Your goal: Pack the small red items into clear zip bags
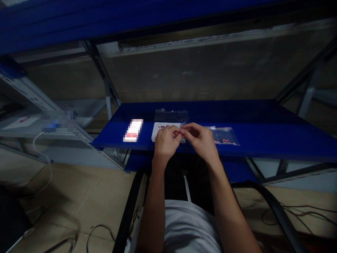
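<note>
Over the front part of the blue shelf [252, 119], my left hand [167, 141] and my right hand [201, 139] meet fingertip to fingertip. Both are closed in a pinch; whatever lies between the fingers is too small and hidden to name. Just behind my left hand lies a white sheet [157, 130] with several small pinkish-red pieces [164, 127], bead-like in look. My left hand covers part of it. To the right of my right hand is a clear plastic bag [228, 134] holding more small pink pieces [225, 141].
Another clear bag [171, 115] lies flat behind the white sheet. A lit, blurred-out rectangle [133, 130] is on the shelf at left. Metal posts [101, 73] and an upper blue shelf [158, 17] frame the space. Black chair armrests [131, 207] flank my body.
</note>
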Demonstrator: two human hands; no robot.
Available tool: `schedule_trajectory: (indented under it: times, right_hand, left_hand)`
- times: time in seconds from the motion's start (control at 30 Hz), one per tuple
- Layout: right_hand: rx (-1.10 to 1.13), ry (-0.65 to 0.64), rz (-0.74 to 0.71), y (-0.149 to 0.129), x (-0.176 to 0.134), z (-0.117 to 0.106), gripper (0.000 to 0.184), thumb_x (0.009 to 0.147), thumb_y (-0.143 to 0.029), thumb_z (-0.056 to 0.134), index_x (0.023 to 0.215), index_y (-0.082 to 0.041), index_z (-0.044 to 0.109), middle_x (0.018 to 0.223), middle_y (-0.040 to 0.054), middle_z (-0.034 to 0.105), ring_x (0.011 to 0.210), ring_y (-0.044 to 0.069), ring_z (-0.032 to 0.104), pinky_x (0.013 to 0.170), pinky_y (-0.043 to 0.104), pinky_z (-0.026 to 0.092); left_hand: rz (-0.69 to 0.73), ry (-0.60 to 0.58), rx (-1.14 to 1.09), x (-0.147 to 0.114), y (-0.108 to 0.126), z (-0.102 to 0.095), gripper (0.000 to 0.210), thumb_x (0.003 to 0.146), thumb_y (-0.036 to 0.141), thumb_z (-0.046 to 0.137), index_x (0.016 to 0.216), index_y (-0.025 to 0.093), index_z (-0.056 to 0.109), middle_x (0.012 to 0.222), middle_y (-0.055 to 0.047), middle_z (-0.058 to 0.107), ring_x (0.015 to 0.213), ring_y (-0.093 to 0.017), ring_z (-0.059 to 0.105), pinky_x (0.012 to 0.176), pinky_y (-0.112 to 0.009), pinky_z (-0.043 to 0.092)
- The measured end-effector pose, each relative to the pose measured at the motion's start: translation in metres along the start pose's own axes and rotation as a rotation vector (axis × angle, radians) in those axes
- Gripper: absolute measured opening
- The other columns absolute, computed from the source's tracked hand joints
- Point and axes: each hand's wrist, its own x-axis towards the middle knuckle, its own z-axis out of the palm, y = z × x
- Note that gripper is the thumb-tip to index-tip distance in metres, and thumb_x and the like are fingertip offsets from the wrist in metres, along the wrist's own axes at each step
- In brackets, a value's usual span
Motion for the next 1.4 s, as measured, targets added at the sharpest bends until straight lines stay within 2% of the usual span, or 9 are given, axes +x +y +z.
schedule_trajectory:
  times: [0.17, 0.37, 0.6, 0.9, 1.03, 1.23, 1.4]
  right_hand:
    - [0.075, -0.006, 0.014, -0.001, 0.001, 0.0, 0.024, 0.086, -0.045, 0.076, 0.093, -0.022, 0.077, 0.088, 0.0053, 0.079, 0.083, 0.023, 0.074, 0.076, 0.034, 0.056]
    - [0.314, -0.031, 0.152, -0.005, 0.001, -0.004, 0.034, 0.075, -0.053, 0.085, 0.085, -0.021, 0.08, 0.079, 0.0053, 0.078, 0.074, 0.022, 0.072, 0.072, 0.035, 0.06]
    - [0.366, -0.013, 0.221, -0.007, 0.0, -0.008, 0.038, 0.071, -0.055, 0.089, 0.084, -0.021, 0.08, 0.076, 0.0045, 0.077, 0.074, 0.023, 0.075, 0.071, 0.037, 0.064]
    - [0.426, -0.019, 0.227, -0.002, 0.001, -0.005, 0.039, 0.068, -0.054, 0.092, 0.085, -0.021, 0.078, 0.081, 0.005, 0.078, 0.082, 0.025, 0.078, 0.083, 0.04, 0.067]
    - [0.445, -0.037, 0.221, -0.001, 0.001, -0.002, 0.041, 0.067, -0.054, 0.093, 0.086, -0.021, 0.078, 0.081, 0.0045, 0.078, 0.081, 0.024, 0.078, 0.088, 0.042, 0.066]
    - [0.414, -0.033, 0.211, 0.0, 0.002, 0.001, 0.041, 0.068, -0.054, 0.091, 0.086, -0.021, 0.075, 0.081, 0.0049, 0.078, 0.078, 0.025, 0.077, 0.085, 0.042, 0.066]
    - [0.428, -0.057, 0.217, 0.002, 0.002, 0.001, 0.041, 0.068, -0.052, 0.091, 0.091, -0.021, 0.075, 0.083, 0.0049, 0.078, 0.079, 0.024, 0.077, 0.083, 0.041, 0.066]
  left_hand:
    - [0.004, 0.048, -0.159, 0.003, -0.004, 0.005, 0.009, 0.084, 0.017, 0.073, 0.075, 0.019, 0.071, 0.074, -0.001, 0.072, 0.068, -0.014, 0.065, 0.07, -0.027, 0.053]
    - [0.013, 0.02, -0.37, 0.005, -0.013, 0.006, 0.008, 0.082, 0.022, 0.08, 0.082, 0.018, 0.073, 0.08, 0.0, 0.075, 0.072, -0.013, 0.069, 0.073, -0.025, 0.054]
    - [-0.016, -0.048, -0.443, 0.004, -0.014, 0.004, 0.01, 0.084, 0.023, 0.079, 0.085, 0.017, 0.072, 0.085, -0.002, 0.076, 0.076, -0.014, 0.07, 0.074, -0.025, 0.054]
    - [0.062, -0.046, -0.23, 0.002, -0.011, -0.003, 0.003, 0.093, 0.023, 0.069, 0.091, 0.021, 0.07, 0.09, -0.002, 0.077, 0.081, -0.016, 0.07, 0.078, -0.028, 0.055]
    - [0.154, -0.057, -0.087, 0.0, -0.009, -0.006, 0.011, 0.097, 0.019, 0.06, 0.089, 0.021, 0.067, 0.092, -0.003, 0.075, 0.086, -0.018, 0.069, 0.084, -0.031, 0.052]
    - [0.196, -0.073, 0.049, -0.002, -0.005, -0.007, 0.015, 0.101, 0.015, 0.05, 0.09, 0.022, 0.059, 0.097, -0.005, 0.069, 0.092, -0.021, 0.064, 0.087, -0.034, 0.049]
    - [0.178, -0.09, 0.079, -0.002, -0.001, -0.007, 0.016, 0.101, 0.016, 0.047, 0.09, 0.022, 0.056, 0.099, -0.006, 0.066, 0.094, -0.022, 0.063, 0.087, -0.034, 0.048]
